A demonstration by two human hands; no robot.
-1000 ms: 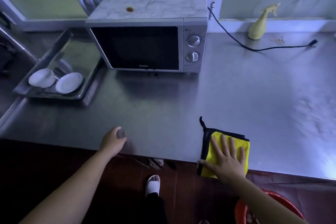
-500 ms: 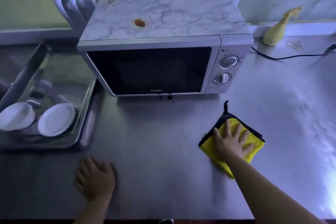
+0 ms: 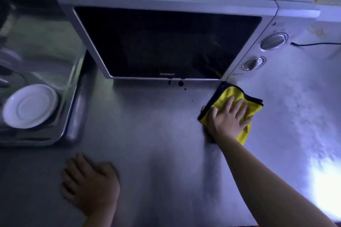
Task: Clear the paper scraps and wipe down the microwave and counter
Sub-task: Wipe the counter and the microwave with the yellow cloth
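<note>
Nearest: left hand flat on surface, fingers relaxed, empty. Further in: right hand spread flat, pressing yellow cloth onto surface, nothing gripped. Dark spots left of cloth and slightly beyond, just under microwave door; right hand nearer. Door lettering: "Galanz".

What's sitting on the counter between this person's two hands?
Nothing: in the head view, only bare steel counter stretches between the left hand, resting on it, and the right hand pressing the yellow cloth.

Dim bluish light, glare on counter lower right, blurry, wide-angle edge distortion
</note>
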